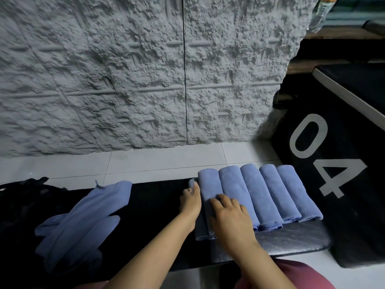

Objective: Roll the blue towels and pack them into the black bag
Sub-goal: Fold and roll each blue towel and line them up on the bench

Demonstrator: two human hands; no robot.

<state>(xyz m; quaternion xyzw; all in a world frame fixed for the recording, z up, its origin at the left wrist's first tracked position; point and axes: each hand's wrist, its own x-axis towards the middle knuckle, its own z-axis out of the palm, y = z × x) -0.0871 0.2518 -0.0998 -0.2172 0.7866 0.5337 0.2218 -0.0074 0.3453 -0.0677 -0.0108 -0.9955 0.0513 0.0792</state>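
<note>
Several rolled blue towels lie side by side in a row on a black mat. My left hand rests against the left side of the leftmost roll, fingers curled at its edge. My right hand lies on top of that same roll, fingers bent over it. A heap of unrolled blue towels sits on the mat to the left. The black bag is a dark crumpled shape at the far left, hard to make out.
A rough grey textured wall rises behind the white tiled floor. A black mat marked "04" lies to the right. A grey padded surface lies under the front ends of the rolls.
</note>
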